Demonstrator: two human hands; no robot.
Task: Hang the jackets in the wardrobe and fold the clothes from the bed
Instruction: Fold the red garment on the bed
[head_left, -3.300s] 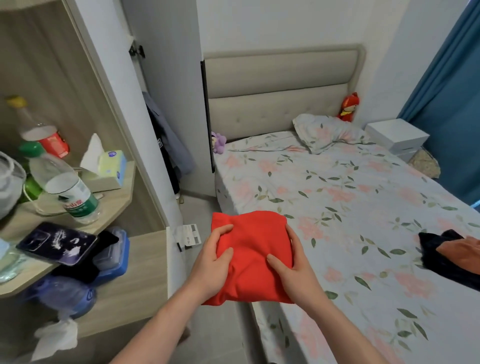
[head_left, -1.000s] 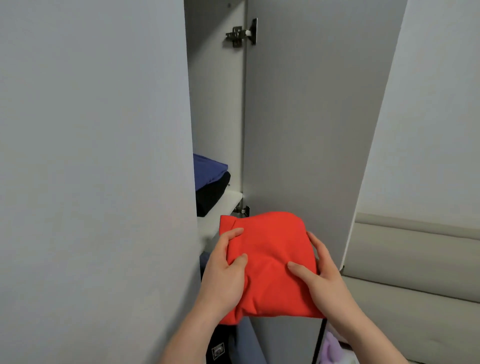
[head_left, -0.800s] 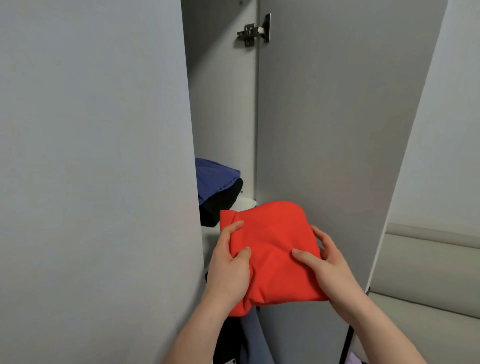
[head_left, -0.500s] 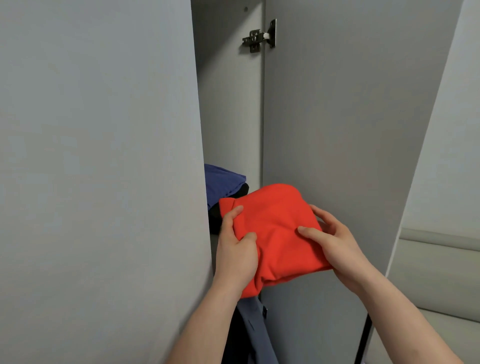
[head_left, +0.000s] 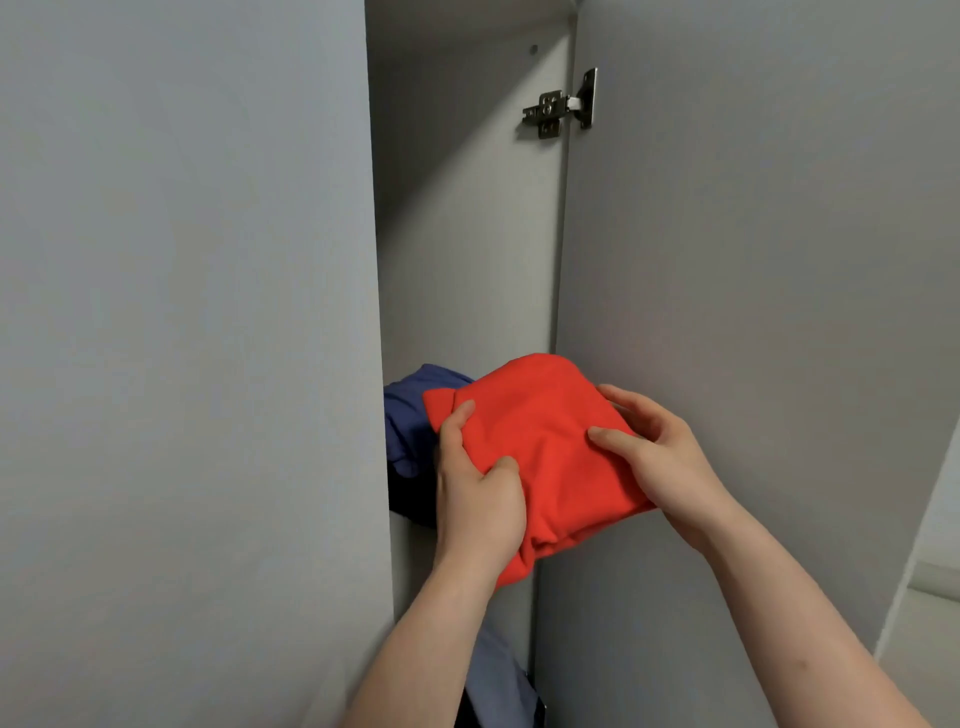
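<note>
Since approx half a sec ago the folded red garment (head_left: 535, 447) has gone up and fwd, so its far edge now overlaps the folded blue clothes (head_left: 415, 410) on the shelf inside the wardrobe (head_left: 467, 260), where before it hung lower, w/ more of the blue pile showing. Left hand (head_left: 478, 488) grips the near-left edge, thumb on top, fingers curled under; right hand (head_left: 649, 457) holds the right side, thumb across the top, fingers wrapped round the far edge. Both are closed round the cloth, neither spread wide. Bundle is not yet set down: it sits tilted in the gap btwn the left door panel (head_left: 182, 312) and the open right door (head_left: 753, 260), near side lower. Hinge (head_left: 561, 106) shows high up; a bluish-grey garment (head_left: 498, 686) hangs below the shelf. Looks like the stow step for this item is nearly done, prob. a push onto the blue stack next. Can't see the bed from here, so no telling what's left to fold.
</note>
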